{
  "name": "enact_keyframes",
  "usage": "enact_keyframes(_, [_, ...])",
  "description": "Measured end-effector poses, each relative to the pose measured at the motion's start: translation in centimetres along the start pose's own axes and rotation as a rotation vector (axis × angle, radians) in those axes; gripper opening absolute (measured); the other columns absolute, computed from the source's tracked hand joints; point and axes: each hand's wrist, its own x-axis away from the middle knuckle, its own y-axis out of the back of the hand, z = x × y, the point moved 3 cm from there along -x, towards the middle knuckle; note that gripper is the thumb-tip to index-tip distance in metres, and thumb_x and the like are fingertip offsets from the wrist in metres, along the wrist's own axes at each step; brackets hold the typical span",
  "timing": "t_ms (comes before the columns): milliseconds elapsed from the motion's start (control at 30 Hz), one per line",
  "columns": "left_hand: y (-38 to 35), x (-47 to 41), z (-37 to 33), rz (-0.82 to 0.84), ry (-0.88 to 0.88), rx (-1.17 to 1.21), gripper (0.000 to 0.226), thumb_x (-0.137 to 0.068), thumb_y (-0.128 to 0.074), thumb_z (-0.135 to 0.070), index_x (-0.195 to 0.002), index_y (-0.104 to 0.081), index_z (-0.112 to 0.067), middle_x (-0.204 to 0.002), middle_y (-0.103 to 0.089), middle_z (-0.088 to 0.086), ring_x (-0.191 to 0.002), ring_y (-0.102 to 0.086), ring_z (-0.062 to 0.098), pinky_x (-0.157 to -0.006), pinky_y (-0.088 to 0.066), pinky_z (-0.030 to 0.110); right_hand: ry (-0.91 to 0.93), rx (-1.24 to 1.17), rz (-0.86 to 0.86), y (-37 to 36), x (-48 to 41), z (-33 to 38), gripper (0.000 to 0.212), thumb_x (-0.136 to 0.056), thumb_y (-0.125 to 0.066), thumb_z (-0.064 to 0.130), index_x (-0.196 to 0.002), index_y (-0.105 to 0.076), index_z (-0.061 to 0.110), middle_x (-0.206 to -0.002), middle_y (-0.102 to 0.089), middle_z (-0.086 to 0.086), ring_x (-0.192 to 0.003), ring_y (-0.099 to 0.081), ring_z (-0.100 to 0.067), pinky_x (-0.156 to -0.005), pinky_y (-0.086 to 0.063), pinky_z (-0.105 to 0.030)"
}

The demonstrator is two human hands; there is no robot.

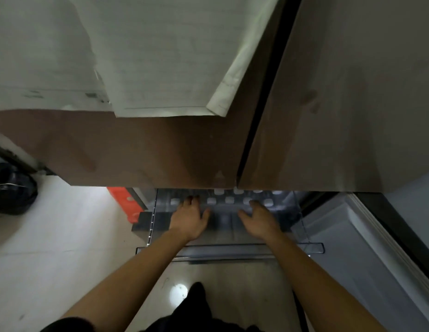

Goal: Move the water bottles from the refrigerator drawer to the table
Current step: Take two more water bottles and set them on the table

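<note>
Brown fridge doors (340, 97) fill most of the head view, and pale sheets of paper (160, 56) are stuck over the left one. Light floor tiles (65, 236) are seen bottom left, with a dark bag (12, 188) parked at the far left edge and something orange (122, 200) tucked against the fridge base. Below the doors, the clear refrigerator drawer (232, 250) is pulled out. Inside it, the water bottles (229, 200) are stood upright in rows toward the back, only their whitish caps being really made out. Both bare arms are stretched down into the drawer. The left hand (190, 218) is spread loose over the bottles on the left, nothing gripped. The right hand (259, 219) is likewise held slack with fingers apart above the caps on the right, nothing grasped either.
</note>
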Motion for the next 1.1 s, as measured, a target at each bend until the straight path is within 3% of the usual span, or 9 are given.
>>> enact_keyframes(133, [-0.1,-3.4,-1.4,0.100,0.202,0.388,0.046,-0.104,-0.037,-0.044,-0.135,-0.050,-0.012,-0.128,-0.059,0.020,-0.108,-0.059,0.035,-0.092,-0.049,0.040,-0.075,-0.270,0.073,-0.5,-3.4,1.4,0.053,-0.099,-0.052,0.044,-0.142,-0.046,0.014,-0.137,-0.056,-0.011,-0.105,-0.062,-0.026,-0.081,-0.051,-0.033])
enact_keyframes(267, [-0.5,-5.5,-2.7,0.117,0.390,0.916,0.036,-0.103,-0.047,-0.032,-0.131,-0.053,-0.011,-0.131,-0.056,0.012,-0.118,-0.055,0.032,-0.093,-0.049,0.042,-0.230,-0.719,0.145,-1.3,-5.6,1.6,0.032,-0.100,-0.053,0.027,-0.125,-0.058,0.008,-0.124,-0.061,-0.018,-0.099,-0.059,-0.026,-0.081,-0.052,-0.039])
enact_keyframes(467, [-1.9,-7.6,-3.3,0.061,0.369,0.938,0.010,-0.097,-0.059,-0.031,-0.096,-0.062,-0.021,-0.108,-0.068,0.011,-0.092,-0.060,0.025,-0.083,-0.052,0.039,-0.168,-0.883,0.218,-1.8,-6.1,2.3,0.008,-0.104,-0.049,0.024,-0.108,-0.054,0.021,-0.118,-0.059,-0.004,-0.102,-0.058,-0.020,-0.094,-0.049,-0.041])
enact_keyframes(567, [-1.2,-6.4,-3.6,0.068,0.350,0.920,0.015,-0.098,-0.058,-0.025,-0.084,-0.057,-0.022,-0.086,-0.063,0.001,-0.078,-0.056,0.015,-0.067,-0.045,0.027,-0.152,-0.807,0.264,-1.2,-4.8,2.0,0.025,-0.103,-0.050,0.036,-0.122,-0.055,0.020,-0.120,-0.062,0.001,-0.111,-0.057,-0.018,-0.093,-0.047,-0.038])
enact_keyframes(667, [-1.9,-3.9,-2.7,0.204,0.364,0.866,0.016,-0.095,-0.061,-0.020,-0.109,-0.063,-0.012,-0.104,-0.066,0.007,-0.085,-0.058,0.017,-0.065,-0.048,0.025,-0.215,-0.713,0.376,-1.2,-2.4,0.7,0.032,-0.102,-0.054,0.030,-0.128,-0.056,0.013,-0.121,-0.062,-0.004,-0.114,-0.059,-0.020,-0.093,-0.049,-0.034])
enact_keyframes(767, [-2.3,-1.1,-2.0,0.313,0.452,0.932,0.030,-0.096,-0.059,-0.020,-0.124,-0.058,-0.009,-0.110,-0.066,0.010,-0.091,-0.063,0.023,-0.074,-0.056,0.033,-0.293,-0.622,0.484,-1.4,-0.2,-0.1,0.025,-0.099,-0.057,0.023,-0.122,-0.059,0.012,-0.104,-0.069,-0.006,-0.093,-0.066,-0.017,-0.078,-0.054,-0.027])
enact_keyframes(900, [-1.4,0.6,-1.7,0.230,0.476,0.828,0.059,-0.096,-0.059,-0.029,-0.143,-0.033,-0.004,-0.122,-0.057,0.018,-0.093,-0.061,0.026,-0.066,-0.055,0.033,-0.304,-0.514,0.410,-0.7,1.5,1.1,0.031,-0.093,-0.058,0.035,-0.117,-0.057,0.015,-0.087,-0.068,-0.005,-0.066,-0.061,-0.014,-0.061,-0.049,-0.026])
enact_keyframes(1000, [0.0,1.2,-2.0,0.117,0.406,0.681,0.104,-0.090,-0.068,-0.033,-0.152,0.010,-0.002,-0.145,-0.040,0.022,-0.125,-0.050,0.035,-0.099,-0.050,0.045,-0.218,-0.356,0.307,0.2,3.0,2.2,0.041,-0.097,-0.046,0.058,-0.094,-0.056,0.018,-0.074,-0.055,-0.001,-0.058,-0.047,-0.013,-0.057,-0.038,-0.026])
enact_keyframes(1100, [1.6,2.8,-3.0,-0.006,0.311,0.432,0.095,-0.095,-0.060,-0.035,-0.151,0.009,0.001,-0.138,-0.050,0.026,-0.122,-0.054,0.038,-0.102,-0.046,0.045,-0.070,-0.084,0.171,2.3,4.5,2.9,0.052,-0.097,-0.039,0.061,-0.105,-0.062,0.015,-0.095,-0.061,-0.013,-0.086,-0.059,-0.027,-0.073,-0.040,-0.032])
